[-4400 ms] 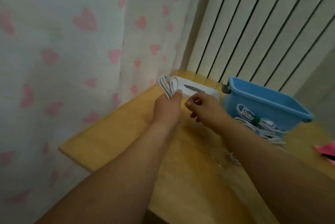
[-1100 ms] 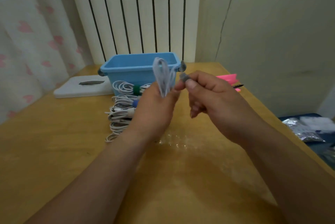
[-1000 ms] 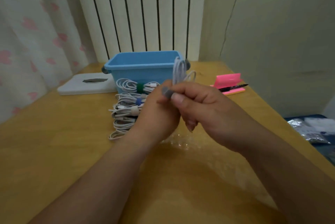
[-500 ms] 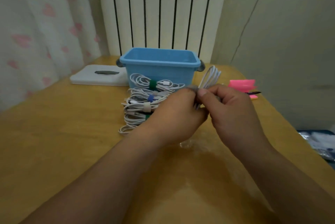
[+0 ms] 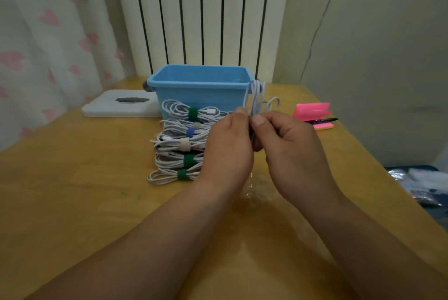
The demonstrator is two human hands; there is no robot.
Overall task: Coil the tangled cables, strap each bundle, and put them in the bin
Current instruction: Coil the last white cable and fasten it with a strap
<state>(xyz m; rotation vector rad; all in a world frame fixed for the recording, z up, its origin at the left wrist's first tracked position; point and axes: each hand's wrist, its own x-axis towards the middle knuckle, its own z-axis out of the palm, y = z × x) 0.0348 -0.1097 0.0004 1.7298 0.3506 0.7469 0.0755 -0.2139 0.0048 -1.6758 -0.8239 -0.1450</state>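
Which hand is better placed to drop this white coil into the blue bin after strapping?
Probably left: the left hand sits directly before the bin and grips the coil; the right hand lies past its right corner.

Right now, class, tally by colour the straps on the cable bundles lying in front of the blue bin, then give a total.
Green straps: 3
Blue strap: 1
Beige strap: 1
Total: 5 plainly seen; a pale patch just above the blue one may be only a plug.
Not counted: the held coiled cable.
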